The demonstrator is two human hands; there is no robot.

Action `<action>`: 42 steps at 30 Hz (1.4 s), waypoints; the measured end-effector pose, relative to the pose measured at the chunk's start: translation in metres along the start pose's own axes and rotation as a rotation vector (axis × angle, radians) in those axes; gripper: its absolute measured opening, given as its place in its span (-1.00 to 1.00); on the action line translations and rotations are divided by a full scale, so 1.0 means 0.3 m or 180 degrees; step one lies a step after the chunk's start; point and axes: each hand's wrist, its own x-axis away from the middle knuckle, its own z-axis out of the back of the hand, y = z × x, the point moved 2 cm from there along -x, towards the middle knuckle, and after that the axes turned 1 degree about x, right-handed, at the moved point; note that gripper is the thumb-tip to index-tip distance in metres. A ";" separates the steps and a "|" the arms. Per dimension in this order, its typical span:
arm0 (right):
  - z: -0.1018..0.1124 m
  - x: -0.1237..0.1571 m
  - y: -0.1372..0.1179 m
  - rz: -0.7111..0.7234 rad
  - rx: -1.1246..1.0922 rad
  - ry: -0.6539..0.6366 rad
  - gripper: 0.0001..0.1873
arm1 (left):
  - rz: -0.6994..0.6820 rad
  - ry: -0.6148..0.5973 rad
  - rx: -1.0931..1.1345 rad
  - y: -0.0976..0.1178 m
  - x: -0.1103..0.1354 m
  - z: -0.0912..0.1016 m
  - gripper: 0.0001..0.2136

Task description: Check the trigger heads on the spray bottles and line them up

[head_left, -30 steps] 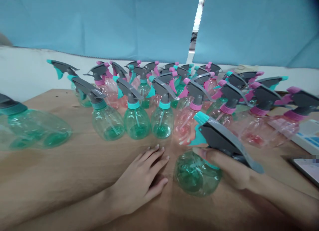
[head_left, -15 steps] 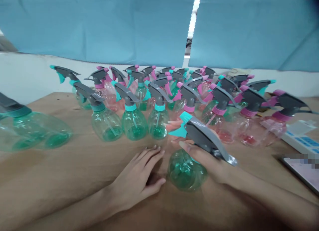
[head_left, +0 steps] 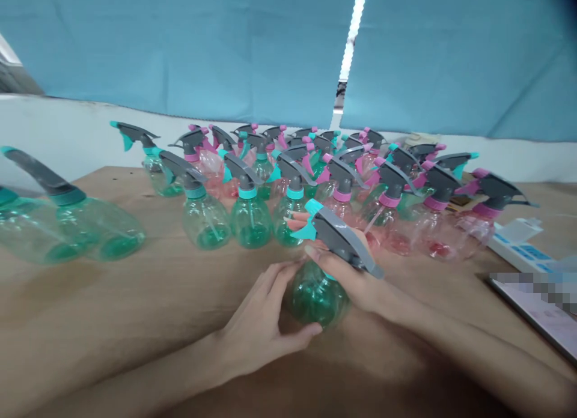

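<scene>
A green spray bottle with a grey and turquoise trigger head stands on the wooden table right in front of me. My right hand is closed around its neck, just under the head, with fingertips showing beyond the turquoise trigger. Curved about the left side of the bottle's body, my left hand grips it, thumb at the near side and fingers at the far side. Behind my hands, a green bottle and a pink bottle stand in a front row of similar spray bottles.
Several more spray bottles fill the back of the table, and green ones stand at the left. On the right lie a flat device with a screen and a white and blue object. A blue curtain hangs behind.
My left hand has moved right and closed on the bottle's body. The held bottle and my right hand have shifted a little left in view.
</scene>
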 end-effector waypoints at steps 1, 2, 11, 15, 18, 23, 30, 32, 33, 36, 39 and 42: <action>-0.011 -0.003 0.000 0.0000 -0.0107 0.0014 -0.71 | -0.0005 0.0078 -0.0004 0.005 0.000 0.007 -0.33; -0.024 -0.006 -0.002 -0.0006 -0.0245 0.0021 -0.72 | -0.0007 0.0141 0.0006 0.010 0.002 0.015 -0.33; -0.229 -0.056 -0.083 0.0200 -0.0566 0.0076 -0.94 | 0.0231 0.0581 0.0331 -0.007 0.116 0.134 -0.45; -0.342 -0.098 -0.121 0.0216 -0.0729 -0.0062 -0.91 | 0.0442 0.0806 0.0128 -0.044 0.192 0.200 -0.43; -0.415 -0.133 -0.150 0.0325 -0.0932 -0.0233 -0.76 | 0.0605 0.0951 -0.0082 -0.072 0.244 0.249 -0.39; -0.491 -0.199 -0.184 0.0321 -0.0770 -0.0673 -0.73 | 0.0602 0.1186 -0.0546 -0.123 0.304 0.335 -0.47; -0.464 -0.276 -0.210 0.0665 0.0394 -0.1650 -0.43 | 0.0586 0.1373 -0.1202 -0.233 0.339 0.453 -0.53; -0.431 -0.298 -0.220 0.0585 0.0797 -0.1560 -0.42 | 0.0616 0.1470 -0.1506 -0.266 0.337 0.489 -0.53; -0.413 -0.311 -0.228 0.0560 0.0896 -0.1394 -0.44 | 0.0633 0.1497 -0.1661 -0.280 0.334 0.507 -0.52; -0.369 -0.362 -0.255 0.0659 0.1090 -0.0778 -0.64 | 0.0756 0.1363 -0.2060 -0.313 0.313 0.556 -0.52; -0.352 -0.425 -0.267 0.1015 0.1821 -0.0028 -0.73 | 0.0844 0.1256 -0.2300 -0.328 0.287 0.594 -0.51; -0.372 -0.487 -0.253 0.1084 0.2510 0.0223 -0.66 | 0.0896 0.1130 -0.2495 -0.336 0.262 0.616 -0.52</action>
